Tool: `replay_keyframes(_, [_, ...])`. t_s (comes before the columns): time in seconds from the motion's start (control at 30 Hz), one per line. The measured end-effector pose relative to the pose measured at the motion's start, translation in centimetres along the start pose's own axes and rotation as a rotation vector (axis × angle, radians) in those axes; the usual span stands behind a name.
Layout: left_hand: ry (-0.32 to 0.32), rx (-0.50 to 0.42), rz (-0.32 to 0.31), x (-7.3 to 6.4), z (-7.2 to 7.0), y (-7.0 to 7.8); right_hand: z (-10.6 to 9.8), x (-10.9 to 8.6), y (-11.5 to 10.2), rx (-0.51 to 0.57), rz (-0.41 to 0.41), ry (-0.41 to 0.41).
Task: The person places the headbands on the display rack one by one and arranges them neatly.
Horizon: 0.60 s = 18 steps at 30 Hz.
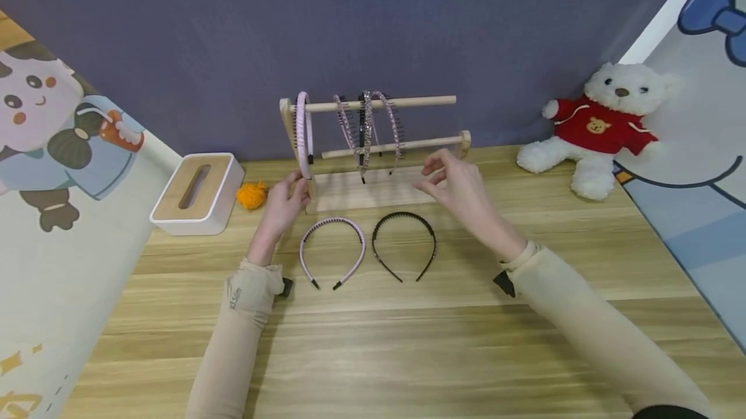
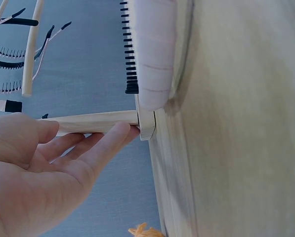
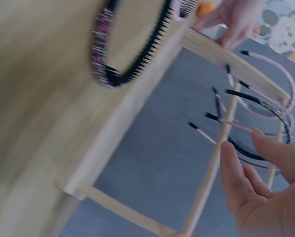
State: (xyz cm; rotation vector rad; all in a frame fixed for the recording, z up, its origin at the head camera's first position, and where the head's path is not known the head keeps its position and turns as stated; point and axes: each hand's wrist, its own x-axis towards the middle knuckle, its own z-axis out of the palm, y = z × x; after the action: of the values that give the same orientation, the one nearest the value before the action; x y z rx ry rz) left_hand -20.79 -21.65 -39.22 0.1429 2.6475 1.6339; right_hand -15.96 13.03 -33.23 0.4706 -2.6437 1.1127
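Observation:
A wooden headband rack (image 1: 373, 192) stands at the back of the table. My left hand (image 1: 283, 201) grips its left upright (image 2: 95, 121), thumb on one side and fingers on the other. Near the rack's right end, my right hand (image 1: 457, 189) hovers with fingers loosely bent and nothing between them. On the upper bar (image 1: 428, 101) hang a pink headband (image 1: 301, 134) at the left end and several glittery and dark headbands (image 1: 367, 127) near the middle. In front of the rack lie a light pink headband (image 1: 332, 219) and a black toothed headband (image 1: 404, 214).
A white tissue box (image 1: 224, 202) with a wooden lid and an orange yarn ball (image 1: 252, 195) sit left of the rack. A white teddy bear (image 1: 588, 121) in a red sweater sits at the back right. A dark blue panel (image 1: 373, 24) rises behind the rack.

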Motion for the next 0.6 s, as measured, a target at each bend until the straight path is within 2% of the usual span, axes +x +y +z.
replay_keyframes(0.2, [-0.002,0.005,-0.007,0.0,-0.1,-0.2,1.2,-1.0,1.6,-0.011,0.025,-0.088])
replay_keyframes(0.4, [-0.017,-0.002,-0.005,0.1,0.0,-0.3,2.3,-1.9,3.1,-0.113,0.040,-0.206])
replay_keyframes(0.6, [-0.014,0.008,-0.003,0.2,0.0,-0.3,3.1,-2.3,4.2,-0.147,0.063,-0.293])
